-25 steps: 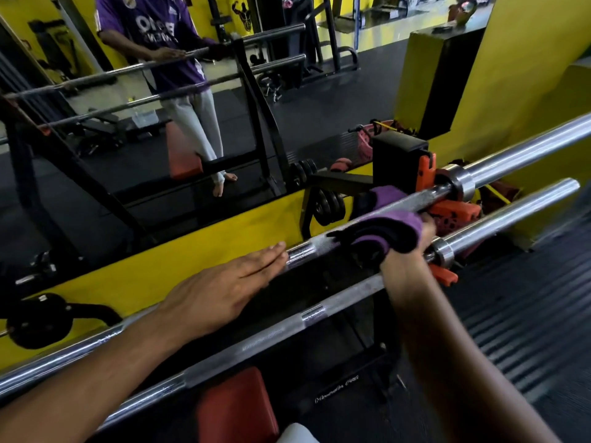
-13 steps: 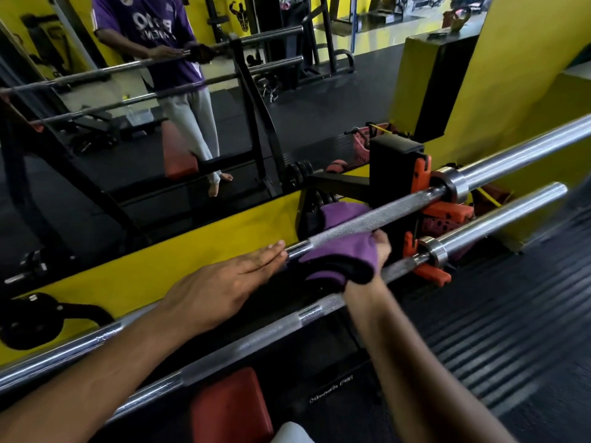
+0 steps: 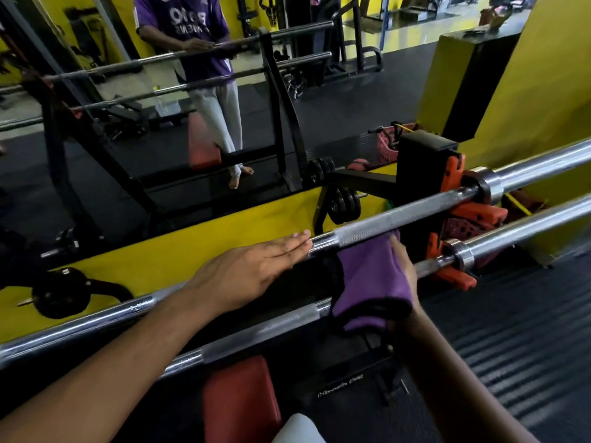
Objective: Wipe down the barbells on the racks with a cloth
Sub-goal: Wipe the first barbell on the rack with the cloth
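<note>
Two steel barbells lie across the rack, slanting up to the right. My left hand [image 3: 249, 276] rests flat with straight fingers on the upper barbell [image 3: 403, 215]. Just right of those fingertips, my right hand [image 3: 406, 270] grips a purple cloth [image 3: 372, 282] from underneath, against the underside of the upper bar. The cloth hangs down over the lower barbell [image 3: 256, 330]. Most of my right hand's fingers are hidden behind the cloth.
Black rack upright with orange hooks [image 3: 454, 174] holds the bars at the right. A red bench pad [image 3: 240, 398] lies below the bars. A mirror above the yellow wall band [image 3: 179, 251] reflects the rack and a person. Small weight plates [image 3: 345, 203] hang behind the bars.
My right hand has slid the cloth leftward along the upper bar, from near the rack collar toward my left fingertips, and dropped below the bar. My left hand has stayed in place.
</note>
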`<state>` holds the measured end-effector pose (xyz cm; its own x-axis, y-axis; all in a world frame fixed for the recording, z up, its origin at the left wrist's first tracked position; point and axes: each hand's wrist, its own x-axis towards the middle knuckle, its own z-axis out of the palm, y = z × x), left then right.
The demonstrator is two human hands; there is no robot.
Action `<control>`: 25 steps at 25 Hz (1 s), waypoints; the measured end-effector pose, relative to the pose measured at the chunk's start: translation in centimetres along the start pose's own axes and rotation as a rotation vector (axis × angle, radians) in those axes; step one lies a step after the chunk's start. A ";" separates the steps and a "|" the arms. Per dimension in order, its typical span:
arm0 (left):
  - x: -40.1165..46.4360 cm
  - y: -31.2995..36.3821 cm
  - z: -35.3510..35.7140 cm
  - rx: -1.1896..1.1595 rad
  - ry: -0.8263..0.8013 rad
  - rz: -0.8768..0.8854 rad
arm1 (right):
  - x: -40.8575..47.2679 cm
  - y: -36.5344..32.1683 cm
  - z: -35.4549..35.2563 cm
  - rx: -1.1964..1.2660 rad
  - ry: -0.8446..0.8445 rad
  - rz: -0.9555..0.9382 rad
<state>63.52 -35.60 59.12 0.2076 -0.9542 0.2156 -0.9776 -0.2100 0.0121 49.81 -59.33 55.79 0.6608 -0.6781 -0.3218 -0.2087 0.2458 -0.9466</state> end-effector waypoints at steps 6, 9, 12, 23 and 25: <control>-0.3 -0.3 -0.7 -0.086 0.181 -0.279 | -5.1 -4.2 -0.1 0.019 -0.081 -0.330; -0.5 0.6 -1.7 -0.063 0.252 -0.377 | -4.8 -7.3 1.1 -0.179 -0.098 -0.749; -3.0 0.1 -2.5 0.075 0.218 -0.538 | -1.9 -6.1 3.6 -0.731 -0.172 -1.171; -12.6 -0.6 -2.5 0.323 0.211 -0.873 | -3.1 -2.6 12.8 -1.314 -0.251 -1.322; -12.8 -0.7 -2.7 0.325 0.210 -0.854 | -3.4 -2.0 13.2 -1.225 -0.288 -1.408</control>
<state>61.43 -22.68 59.03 0.8093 -0.3982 0.4319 -0.4333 -0.9011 -0.0190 57.50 -48.30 59.03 0.8413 0.2354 0.4865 0.2763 -0.9610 -0.0128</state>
